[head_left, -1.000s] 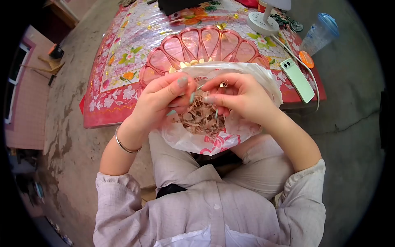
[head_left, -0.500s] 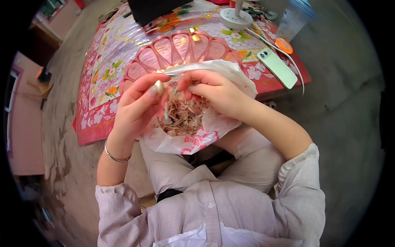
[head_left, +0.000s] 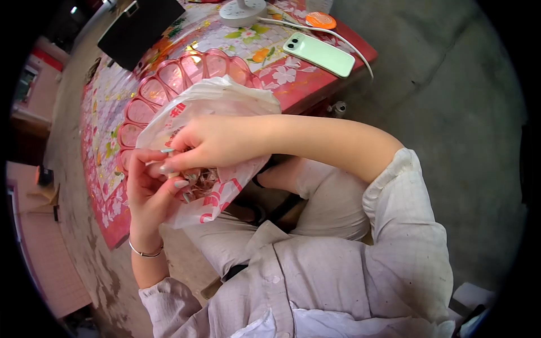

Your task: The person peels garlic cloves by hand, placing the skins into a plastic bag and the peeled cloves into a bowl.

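Above an open white plastic bag (head_left: 225, 93) with pink print, my two hands meet fingertip to fingertip. My left hand (head_left: 151, 188), a bangle on its wrist, pinches a small pale garlic clove (head_left: 171, 175), mostly covered by the fingers. From the right, my right hand (head_left: 217, 143) reaches across the bag, its thumb and fingers closed at the same clove. Brown, stringy scraps and thin skins (head_left: 204, 183) lie inside the bag under the hands. Behind the bag stands a pink translucent scalloped tray (head_left: 155, 90), partly covered by it.
A flowered cloth covers the table (head_left: 282, 104). On it lie a pale green phone (head_left: 319, 54), an orange round lid (head_left: 320, 20) and a white lamp base (head_left: 242, 13) with its cable. A black box-like object (head_left: 141, 32) stands at the far left.
The view has turned, so the table and tray sit further left. My right hand has come across to meet my left, and the clove that showed in my left fingers is now mostly hidden.
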The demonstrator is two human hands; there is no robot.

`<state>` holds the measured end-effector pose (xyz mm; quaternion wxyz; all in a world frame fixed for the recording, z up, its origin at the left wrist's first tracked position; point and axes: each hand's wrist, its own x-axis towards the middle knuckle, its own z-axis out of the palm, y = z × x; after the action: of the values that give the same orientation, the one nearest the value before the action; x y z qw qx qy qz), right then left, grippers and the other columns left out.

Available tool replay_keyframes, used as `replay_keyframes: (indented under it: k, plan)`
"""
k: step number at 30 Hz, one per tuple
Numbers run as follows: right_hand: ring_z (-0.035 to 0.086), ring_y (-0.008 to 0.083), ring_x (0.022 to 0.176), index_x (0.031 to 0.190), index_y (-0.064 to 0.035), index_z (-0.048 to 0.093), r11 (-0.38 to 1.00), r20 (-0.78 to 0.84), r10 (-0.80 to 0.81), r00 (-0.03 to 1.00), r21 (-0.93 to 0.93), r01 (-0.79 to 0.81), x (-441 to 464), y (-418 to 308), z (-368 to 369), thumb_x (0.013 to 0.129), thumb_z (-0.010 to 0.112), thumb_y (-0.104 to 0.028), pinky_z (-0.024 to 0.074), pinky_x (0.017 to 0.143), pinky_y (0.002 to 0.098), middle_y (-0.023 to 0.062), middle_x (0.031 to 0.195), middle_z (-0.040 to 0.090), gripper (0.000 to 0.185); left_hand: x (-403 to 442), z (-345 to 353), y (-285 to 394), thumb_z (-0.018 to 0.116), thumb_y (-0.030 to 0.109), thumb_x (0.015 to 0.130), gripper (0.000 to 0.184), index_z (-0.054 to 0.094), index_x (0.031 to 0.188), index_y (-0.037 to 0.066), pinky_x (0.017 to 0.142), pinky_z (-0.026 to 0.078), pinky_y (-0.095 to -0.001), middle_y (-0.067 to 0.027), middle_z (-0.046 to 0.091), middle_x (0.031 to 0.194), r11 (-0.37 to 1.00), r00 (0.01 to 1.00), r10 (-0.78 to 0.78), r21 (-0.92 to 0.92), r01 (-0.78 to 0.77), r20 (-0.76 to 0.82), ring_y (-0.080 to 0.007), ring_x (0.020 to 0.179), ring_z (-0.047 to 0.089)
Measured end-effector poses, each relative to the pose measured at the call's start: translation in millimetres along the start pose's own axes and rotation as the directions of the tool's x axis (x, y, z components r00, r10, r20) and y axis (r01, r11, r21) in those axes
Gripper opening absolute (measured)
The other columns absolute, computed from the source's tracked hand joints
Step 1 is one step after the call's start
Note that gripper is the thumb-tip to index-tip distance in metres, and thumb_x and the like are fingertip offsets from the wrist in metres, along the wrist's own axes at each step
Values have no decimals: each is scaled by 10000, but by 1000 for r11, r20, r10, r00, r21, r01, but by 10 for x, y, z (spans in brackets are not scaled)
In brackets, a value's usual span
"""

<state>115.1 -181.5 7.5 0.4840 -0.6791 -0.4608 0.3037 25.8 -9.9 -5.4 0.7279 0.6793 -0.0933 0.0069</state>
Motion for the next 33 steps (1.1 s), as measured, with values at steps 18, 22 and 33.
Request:
replay_keyframes:
  k: [18, 22, 33]
  plan:
    - [502, 101, 690, 904, -42, 561, 989, 174, -62, 983, 140, 38, 41, -42, 6, 857, 463, -224, 407, 633, 259, 27, 739, 550, 212, 40, -117, 125, 633, -26, 716, 331, 387, 935, 8, 624, 481, -225, -107, 568, 854, 997, 958, 58, 24, -67, 282, -132, 782, 585]
    - [494, 112, 620, 875, -41, 555, 990, 126, -137, 983, -21, 141, 44, 31, 38, 855, 469, -232, 399, 582, 253, 45, 675, 535, 210, 30, -139, 83, 653, -32, 693, 345, 384, 905, 13, 636, 486, -235, -112, 578, 850, 995, 959, 93, 21, -102, 269, -143, 775, 592]
    - [498, 135, 566, 819, -36, 541, 947, 65, -314, 947, -42, 317, -7, 4, 43, 789, 528, -165, 394, 526, 264, 44, 637, 514, 133, 32, -218, 52, 671, -61, 658, 380, 367, 872, 17, 631, 496, -245, -143, 593, 816, 974, 958, 69, -228, -4, 278, -166, 745, 610]
